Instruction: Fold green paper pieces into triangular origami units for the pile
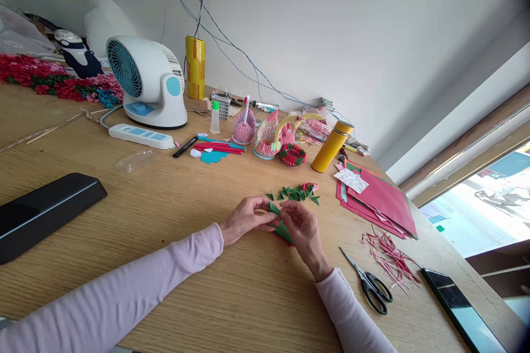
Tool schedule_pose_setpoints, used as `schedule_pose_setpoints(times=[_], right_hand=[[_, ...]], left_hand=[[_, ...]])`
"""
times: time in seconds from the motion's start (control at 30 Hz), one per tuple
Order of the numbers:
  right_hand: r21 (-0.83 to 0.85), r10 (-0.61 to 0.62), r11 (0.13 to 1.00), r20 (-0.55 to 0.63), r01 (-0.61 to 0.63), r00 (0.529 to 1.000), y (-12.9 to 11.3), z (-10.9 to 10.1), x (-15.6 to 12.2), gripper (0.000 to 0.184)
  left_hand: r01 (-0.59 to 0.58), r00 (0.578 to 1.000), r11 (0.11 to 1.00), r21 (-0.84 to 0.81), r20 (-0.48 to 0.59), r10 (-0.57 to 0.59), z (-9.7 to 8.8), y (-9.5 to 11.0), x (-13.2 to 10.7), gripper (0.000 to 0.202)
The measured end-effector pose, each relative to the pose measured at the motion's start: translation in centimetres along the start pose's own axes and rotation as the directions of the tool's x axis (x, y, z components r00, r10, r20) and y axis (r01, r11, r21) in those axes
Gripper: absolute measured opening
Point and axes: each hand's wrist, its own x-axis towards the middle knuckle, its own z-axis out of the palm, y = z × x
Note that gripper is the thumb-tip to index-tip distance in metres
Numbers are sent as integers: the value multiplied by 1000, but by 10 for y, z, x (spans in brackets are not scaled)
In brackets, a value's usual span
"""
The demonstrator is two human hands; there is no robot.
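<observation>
My left hand [244, 219] and my right hand [301, 227] meet over the wooden table [174, 198], fingers pinched together on a small green paper piece [274, 209]. Under my right hand lies a little stack of green and red paper slips [283, 232]. Just beyond the hands sits a pile of folded green and pink paper triangles [297, 192]. Both arms wear pale pink sleeves.
Scissors [370, 284] and red paper trimmings [389, 256] lie right of my hands, a phone [459, 306] beyond. Red paper sheets [379, 201], a yellow flask [331, 146], origami swans [267, 135], a fan [144, 85], a power strip [141, 136] and a black case [39, 212] surround.
</observation>
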Motion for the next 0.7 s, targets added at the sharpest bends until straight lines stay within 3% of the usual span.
schedule_pose_setpoints(times=[0.17, 0.3, 0.57, 0.7], right_hand=[[-52, -35, 998, 9, 35, 999, -2, 3, -3, 16], [4, -7, 1000, 33, 6, 999, -3, 4, -3, 18], [141, 50, 988, 33, -54, 998, 1, -3, 2, 21], [134, 76, 988, 19, -78, 997, 0, -4, 2, 24]], left_hand=[[-4, 1000, 1000, 17, -30, 5, -2, -5, 2, 33], [-33, 999, 998, 57, -17, 34, -4, -8, 4, 31], [26, 999, 993, -114, 25, -23, -7, -4, 4, 24], [14, 1000, 994, -107, 2, -13, -7, -3, 4, 29]])
